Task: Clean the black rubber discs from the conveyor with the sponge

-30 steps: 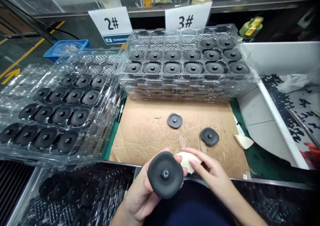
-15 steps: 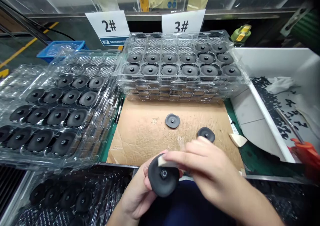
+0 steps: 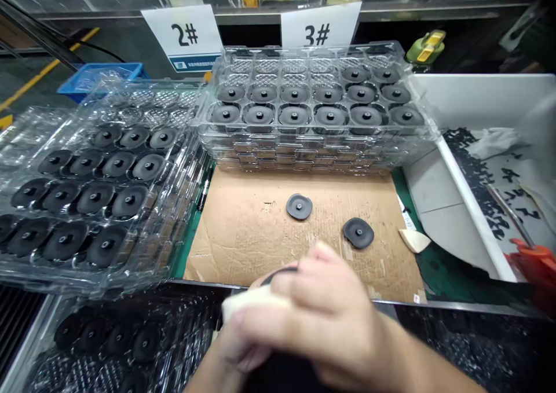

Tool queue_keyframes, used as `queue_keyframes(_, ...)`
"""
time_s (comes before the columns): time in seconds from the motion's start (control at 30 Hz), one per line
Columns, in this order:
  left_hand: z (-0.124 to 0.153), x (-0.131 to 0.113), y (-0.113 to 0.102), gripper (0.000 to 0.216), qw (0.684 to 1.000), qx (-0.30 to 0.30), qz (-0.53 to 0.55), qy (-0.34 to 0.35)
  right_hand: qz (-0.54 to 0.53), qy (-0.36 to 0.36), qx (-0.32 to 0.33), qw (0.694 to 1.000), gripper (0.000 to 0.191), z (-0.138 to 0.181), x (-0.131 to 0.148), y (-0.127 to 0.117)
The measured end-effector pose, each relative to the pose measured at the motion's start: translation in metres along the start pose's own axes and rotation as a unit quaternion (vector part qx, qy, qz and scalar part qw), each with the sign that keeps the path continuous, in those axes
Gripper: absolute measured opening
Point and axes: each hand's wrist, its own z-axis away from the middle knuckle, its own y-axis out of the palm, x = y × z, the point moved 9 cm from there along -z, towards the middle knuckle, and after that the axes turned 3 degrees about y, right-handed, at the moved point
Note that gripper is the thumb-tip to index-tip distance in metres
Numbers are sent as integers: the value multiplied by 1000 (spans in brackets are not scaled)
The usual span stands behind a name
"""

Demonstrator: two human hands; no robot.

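In the head view, my right hand (image 3: pixel 321 318) is closed on a cream-coloured sponge pad (image 3: pixel 252 300), blurred by motion. It lies across my left hand (image 3: pixel 243 346) and hides much of it. My left hand grips a round black disc, of which only a dark rim (image 3: pixel 280 272) shows behind the right fingers. The pad presses on or passes over the disc; their exact contact is hidden. Two similar discs with a central nut lie on the cardboard ahead, one disc (image 3: pixel 299 206) near the middle and another disc (image 3: pixel 358 232) to the right.
A cardboard sheet (image 3: pixel 243 231) covers the bench. Clear trays (image 3: pixel 299 150) of discs are stacked behind it, with more trays (image 3: pixel 169 219) at left. At right are a cream wedge (image 3: pixel 414 241) and a white bin (image 3: pixel 473 219) with small black parts, near an orange-handled tool (image 3: pixel 532 260).
My right hand has swept left and down with the pad, across the disc and my left hand. The disc face, visible before, is now mostly covered.
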Motion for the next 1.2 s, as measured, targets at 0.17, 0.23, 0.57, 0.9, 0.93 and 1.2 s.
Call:
queue_keyframes(0.17,2,-2,22,53,991,102,64,-59,-45,261,-32,964,29,44,-93,-13)
queue_keyframes(0.23,4,-6,23,53,988,115,85,-61,-38,317,-41,947,27,74,-118,-6)
queue_keyframes(0.57,0,3,25,55,988,81,113,-68,23,320,-7,947,29,122,-121,39)
queue_keyframes(0.9,1,11,18,50,999,-14,38,-14,-43,94,-45,994,33,27,-3,-1)
queue_keyframes(0.93,1,7,16,50,999,-25,27,2,-54,105,-9,993,31,25,-5,6)
queue_keyframes(1.2,-1,5,36,49,999,35,28,-18,-33,85,-60,994,30,29,-10,-8)
